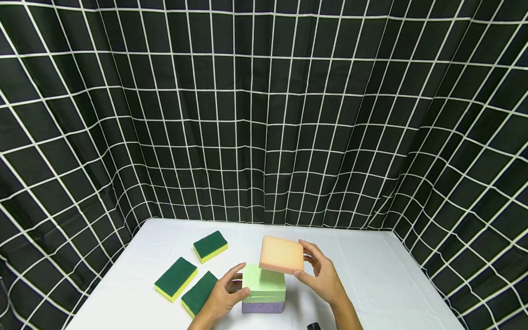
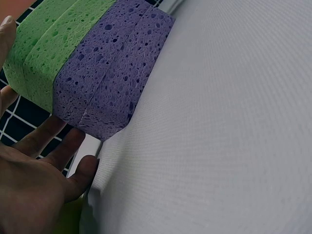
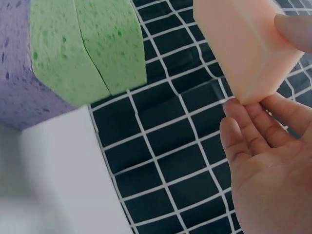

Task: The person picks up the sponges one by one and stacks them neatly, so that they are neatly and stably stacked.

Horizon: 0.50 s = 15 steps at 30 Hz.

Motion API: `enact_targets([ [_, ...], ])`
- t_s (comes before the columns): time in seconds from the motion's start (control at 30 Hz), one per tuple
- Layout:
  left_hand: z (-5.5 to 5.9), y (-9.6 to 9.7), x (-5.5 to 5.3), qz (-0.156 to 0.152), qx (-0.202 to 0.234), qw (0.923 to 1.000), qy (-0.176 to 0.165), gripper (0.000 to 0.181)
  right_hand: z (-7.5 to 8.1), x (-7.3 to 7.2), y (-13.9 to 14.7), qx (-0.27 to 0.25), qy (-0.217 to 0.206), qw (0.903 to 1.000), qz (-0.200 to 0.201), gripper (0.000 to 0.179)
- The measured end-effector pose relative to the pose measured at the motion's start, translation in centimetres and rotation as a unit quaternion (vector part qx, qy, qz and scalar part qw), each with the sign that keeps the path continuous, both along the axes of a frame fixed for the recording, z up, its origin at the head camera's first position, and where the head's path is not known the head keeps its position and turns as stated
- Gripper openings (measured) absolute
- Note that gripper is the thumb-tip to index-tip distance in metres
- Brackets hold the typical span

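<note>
A person's right hand [image 1: 323, 275] pinches a peach sponge [image 1: 282, 254] by its right edge at lower center of the head view, clear above green sponges [image 1: 264, 280] stacked on purple sponges [image 1: 263, 307]. The left hand [image 1: 222, 297] spans the stack's left side; whether its grip squeezes cannot be told. The peach block looks light, soft and hardly slippery, best held gently by its edges.

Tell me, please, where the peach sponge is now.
In the head view, the peach sponge is in the right hand, above the sponge stack; the right wrist view shows a gap between them.
</note>
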<state>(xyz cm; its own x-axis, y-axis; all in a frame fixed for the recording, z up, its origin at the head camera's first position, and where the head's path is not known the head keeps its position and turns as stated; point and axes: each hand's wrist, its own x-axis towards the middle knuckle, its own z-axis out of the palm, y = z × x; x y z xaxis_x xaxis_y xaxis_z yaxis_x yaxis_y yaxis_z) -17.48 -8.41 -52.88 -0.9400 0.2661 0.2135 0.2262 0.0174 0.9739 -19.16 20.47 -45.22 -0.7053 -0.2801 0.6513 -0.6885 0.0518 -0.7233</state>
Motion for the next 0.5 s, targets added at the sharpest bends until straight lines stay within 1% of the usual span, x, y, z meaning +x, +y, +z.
enact_targets([
  [0.13, 0.8, 0.1, 0.4, -0.004, 0.004, 1.0, 0.0, 0.063, -0.1, 0.0, -0.5, 0.013, -0.008, 0.9998, 0.011, 0.068],
  [0.2, 0.8, 0.1, 0.4, -0.007, 0.006, 1.0, -0.004, 0.064, -0.2, 0.1, -0.7, 0.019, -0.015, 0.9996, 0.016, 0.068],
  [0.27, 0.5, 0.0, 0.3, -0.007, 0.008, 0.9999, -0.005, 0.064, -0.3, 0.1, -1.0, 0.024, -0.02, 0.9993, 0.019, 0.067],
  [0.4, -0.2, 0.0, 0.0, -0.01, 0.013, 0.9999, -0.004, 0.066, -0.6, 0.2, -1.5, 0.033, -0.017, 0.999, 0.026, 0.067],
  [0.5, -0.3, 0.0, 0.0, -0.016, 0.025, 0.9995, 0.001, 0.067, -1.0, 0.1, -1.8, 0.043, -0.018, 0.9985, 0.029, 0.068],
])
